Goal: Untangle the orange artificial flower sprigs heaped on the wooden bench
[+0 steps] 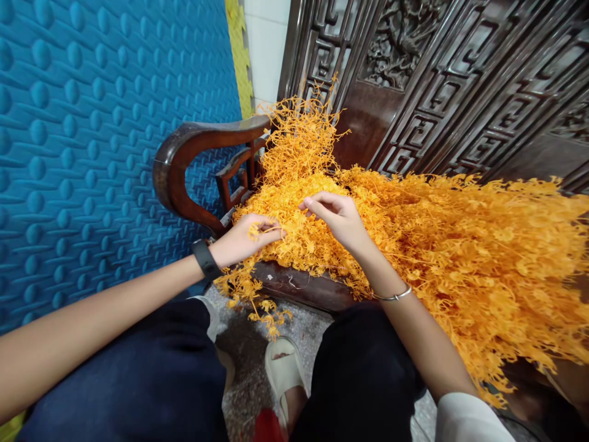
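Observation:
A big heap of orange plastic sprigs (460, 245) covers the seat of a dark carved wooden bench (414, 80). My left hand (242, 238), with a black wristband, is closed on a few orange strands at the heap's left end. My right hand (335, 216), with a thin silver bangle on the wrist, rests on top of the heap with fingers curled and pinching into the sprigs. The two hands are about a hand's width apart.
The bench's curved armrest (184, 159) stands left of the heap. A blue embossed foam mat (92, 135) covers the wall on the left. Some sprigs hang over the seat edge above the speckled floor (248, 350). My dark trouser legs and a pale sandal (283, 368) are below.

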`<state>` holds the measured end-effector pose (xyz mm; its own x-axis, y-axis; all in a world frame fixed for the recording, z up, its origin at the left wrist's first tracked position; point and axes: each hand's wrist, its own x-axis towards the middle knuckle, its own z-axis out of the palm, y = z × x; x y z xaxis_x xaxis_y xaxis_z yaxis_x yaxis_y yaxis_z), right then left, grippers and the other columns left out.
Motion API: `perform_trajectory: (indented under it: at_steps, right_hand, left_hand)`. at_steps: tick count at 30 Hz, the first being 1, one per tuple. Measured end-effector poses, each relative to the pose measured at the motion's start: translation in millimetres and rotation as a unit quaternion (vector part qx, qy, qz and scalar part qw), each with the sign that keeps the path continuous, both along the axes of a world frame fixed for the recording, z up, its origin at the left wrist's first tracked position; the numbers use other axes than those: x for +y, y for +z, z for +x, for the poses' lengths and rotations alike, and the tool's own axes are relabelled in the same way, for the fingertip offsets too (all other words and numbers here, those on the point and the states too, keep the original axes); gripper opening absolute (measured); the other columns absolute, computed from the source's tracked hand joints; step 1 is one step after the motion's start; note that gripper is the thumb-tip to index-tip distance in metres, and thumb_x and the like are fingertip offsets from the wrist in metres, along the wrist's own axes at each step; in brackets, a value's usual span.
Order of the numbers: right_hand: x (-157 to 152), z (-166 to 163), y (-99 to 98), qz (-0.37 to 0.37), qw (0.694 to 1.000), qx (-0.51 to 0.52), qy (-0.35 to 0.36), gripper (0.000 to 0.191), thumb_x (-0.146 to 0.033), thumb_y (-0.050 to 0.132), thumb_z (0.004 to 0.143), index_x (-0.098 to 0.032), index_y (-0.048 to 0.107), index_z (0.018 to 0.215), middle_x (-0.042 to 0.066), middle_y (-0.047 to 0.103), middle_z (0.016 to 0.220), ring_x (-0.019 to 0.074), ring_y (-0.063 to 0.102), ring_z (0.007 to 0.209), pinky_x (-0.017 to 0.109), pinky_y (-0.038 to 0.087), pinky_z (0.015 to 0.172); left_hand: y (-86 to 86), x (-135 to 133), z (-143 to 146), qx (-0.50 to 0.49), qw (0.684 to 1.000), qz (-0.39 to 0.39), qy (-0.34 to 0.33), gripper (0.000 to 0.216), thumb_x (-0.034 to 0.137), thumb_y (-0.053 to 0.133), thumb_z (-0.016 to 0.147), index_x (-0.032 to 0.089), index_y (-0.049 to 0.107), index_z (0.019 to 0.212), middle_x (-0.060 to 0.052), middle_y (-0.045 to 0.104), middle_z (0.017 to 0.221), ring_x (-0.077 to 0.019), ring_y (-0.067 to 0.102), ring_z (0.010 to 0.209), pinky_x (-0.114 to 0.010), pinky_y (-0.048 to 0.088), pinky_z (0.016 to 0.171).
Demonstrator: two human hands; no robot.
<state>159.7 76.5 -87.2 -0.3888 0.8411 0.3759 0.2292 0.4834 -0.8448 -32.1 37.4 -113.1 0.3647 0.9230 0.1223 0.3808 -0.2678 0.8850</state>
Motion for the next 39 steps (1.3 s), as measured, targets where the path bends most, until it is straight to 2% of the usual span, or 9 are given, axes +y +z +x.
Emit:
perform_trajectory:
  at_steps: [9,18,29,34,39]
  right_hand:
    - [0.0,1.2,0.6,0.007,1.0,0.006,0.008,0.026,-0.039,0.058,0.08,-0.016,0.065,0.072,0.003,0.066,0.075,0.0107,0.058,0.067,0.026,0.044,0.066]
    - [1.4,1.4,-1.1,0.007,1.0,0.012,0.012,0.024,-0.038,0.059,0.079,-0.016,0.064,0.071,0.002,0.064,0.073,0.0096,0.057,0.066,0.026,0.043,0.065]
    - [1.9,1.3,-2.0,-0.02,0.999,0.025,0.011,0.019,-0.034,0.067,0.071,-0.016,0.063,0.075,0.002,0.063,0.076,0.011,0.058,0.071,0.028,0.046,0.071]
    - [2.7,4.2,-0.4,-0.051,0.999,-0.015,0.01,0.024,-0.033,0.069,0.069,-0.016,0.064,0.085,0.004,0.065,0.083,0.0127,0.059,0.077,0.03,0.046,0.075]
    - [5.6,3.8,-4.5,-0.112,0.992,-0.048,0.031,0.035,-0.034,0.069,0.069,-0.014,0.063,0.097,0.005,0.064,0.088,0.0125,0.058,0.078,0.031,0.046,0.077]
  left_hand:
    - [-1.9,0.8,-2.8,0.005,1.0,0.012,0.01,0.03,0.039,0.055,0.078,0.011,0.063,0.071,0.001,0.051,0.061,-0.0092,0.043,0.058,-0.022,0.034,0.054]
    - [-1.3,1.9,-1.8,0.009,1.0,0.015,0.023,0.03,0.039,0.056,0.077,0.011,0.063,0.068,0.002,0.05,0.058,-0.008,0.04,0.054,-0.021,0.03,0.05]
    - [-1.1,1.1,-3.1,0.012,0.999,0.005,0.034,0.03,0.04,0.057,0.076,0.01,0.064,0.072,0.001,0.055,0.062,-0.0085,0.043,0.056,-0.021,0.033,0.052]
    - [-2.6,2.0,-5.3,0.007,0.999,0.009,0.044,0.03,0.041,0.058,0.076,0.011,0.063,0.072,0.0,0.058,0.064,-0.0098,0.048,0.058,-0.022,0.037,0.055]
    - [-0.8,0.1,-4.1,-0.021,0.999,0.02,0.018,0.028,0.038,0.06,0.075,0.013,0.062,0.087,-0.002,0.063,0.076,-0.0125,0.055,0.068,-0.025,0.044,0.064]
